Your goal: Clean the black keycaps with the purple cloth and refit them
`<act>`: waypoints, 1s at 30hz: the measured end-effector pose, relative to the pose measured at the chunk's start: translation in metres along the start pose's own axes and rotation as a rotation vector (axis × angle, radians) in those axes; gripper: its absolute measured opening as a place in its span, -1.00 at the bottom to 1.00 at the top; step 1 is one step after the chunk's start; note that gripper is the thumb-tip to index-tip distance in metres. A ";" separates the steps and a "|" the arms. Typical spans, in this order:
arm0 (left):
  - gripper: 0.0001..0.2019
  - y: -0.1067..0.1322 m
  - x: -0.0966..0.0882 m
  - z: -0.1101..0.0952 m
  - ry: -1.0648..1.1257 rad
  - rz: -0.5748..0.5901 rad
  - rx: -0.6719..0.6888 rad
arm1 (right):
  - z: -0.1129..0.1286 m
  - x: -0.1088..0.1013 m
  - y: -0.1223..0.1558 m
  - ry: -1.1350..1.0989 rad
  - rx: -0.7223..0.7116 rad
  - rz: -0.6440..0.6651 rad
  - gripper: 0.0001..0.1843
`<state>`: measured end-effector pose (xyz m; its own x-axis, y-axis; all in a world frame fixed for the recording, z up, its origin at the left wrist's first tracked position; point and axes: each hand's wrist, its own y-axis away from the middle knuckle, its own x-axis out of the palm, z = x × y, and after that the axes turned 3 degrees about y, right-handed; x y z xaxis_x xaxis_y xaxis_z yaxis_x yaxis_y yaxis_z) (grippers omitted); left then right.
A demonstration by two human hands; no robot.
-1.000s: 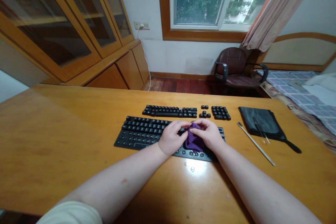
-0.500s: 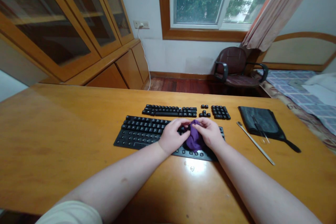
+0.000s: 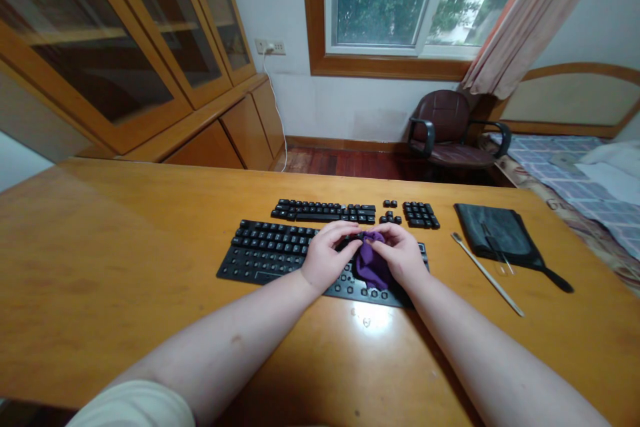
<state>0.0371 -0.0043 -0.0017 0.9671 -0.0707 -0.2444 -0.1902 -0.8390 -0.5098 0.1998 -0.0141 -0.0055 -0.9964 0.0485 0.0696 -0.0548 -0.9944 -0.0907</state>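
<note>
Cloth (image 3: pixel 373 270): purple and bunched at my right fingertips, its loose folds hanging below my pinch, over the black board.
Right hand (image 3: pixel 404 259): my thumb and fingers close on the cloth, pinching its upper part.
Left hand (image 3: pixel 325 259): curved just left of the cloth, thumb and fingers bent towards it with a gap between them; I cannot tell whether the tips have hold of anything.
Keyboard (image 3: pixel 273 250): under both my hands, reaching well out to the left of my grip, capped in its far rows there, with bare key mounts nearer me.
Loose keycaps (image 3: pixel 320 217): grouped on the table (image 3: pixel 125 260) just beyond my hands, the number block ahead and slightly right.
Brush (image 3: pixel 487 273): thin and pale-handled, slanting right of my grip, bristles at the far end.
Pouch (image 3: pixel 510 227): black, farther right than the brush, a wire tool (image 3: pixel 489 237) lying across it.
Chair (image 3: pixel 445 130): ahead and right of my hands, past the table's far edge.
</note>
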 end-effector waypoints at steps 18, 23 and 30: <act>-0.75 0.000 0.000 -0.008 -0.383 0.489 0.089 | 0.000 -0.036 -0.027 -0.098 -0.196 -0.744 -0.83; -0.86 0.000 0.001 -0.003 -0.416 0.573 0.091 | -0.004 -0.034 -0.027 -0.136 -0.180 -0.729 -0.82; -0.90 0.001 -0.002 -0.007 -0.510 0.491 0.124 | -0.004 -0.032 -0.025 -0.105 -0.182 -0.705 -0.82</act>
<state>0.0364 -0.0086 0.0041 0.5712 -0.1381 -0.8091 -0.6304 -0.7052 -0.3247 0.2327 0.0097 -0.0090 -0.7099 0.6520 0.2663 -0.6989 -0.6987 -0.1527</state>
